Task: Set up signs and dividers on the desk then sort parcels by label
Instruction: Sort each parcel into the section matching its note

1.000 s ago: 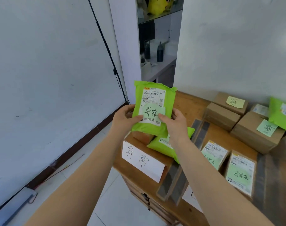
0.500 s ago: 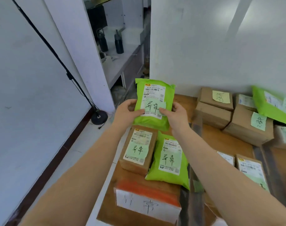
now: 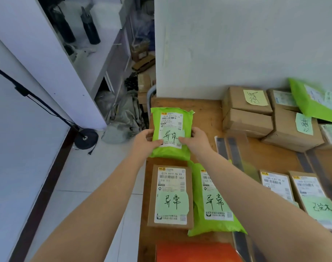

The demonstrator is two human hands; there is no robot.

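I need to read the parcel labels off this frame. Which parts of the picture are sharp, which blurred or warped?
Head view: the held green parcel and the brown box nearer the camera read sharp; the green bag far right is smeared; the desk edges and the wall lean with wide-angle distortion; light is soft and even, no glare on labels.
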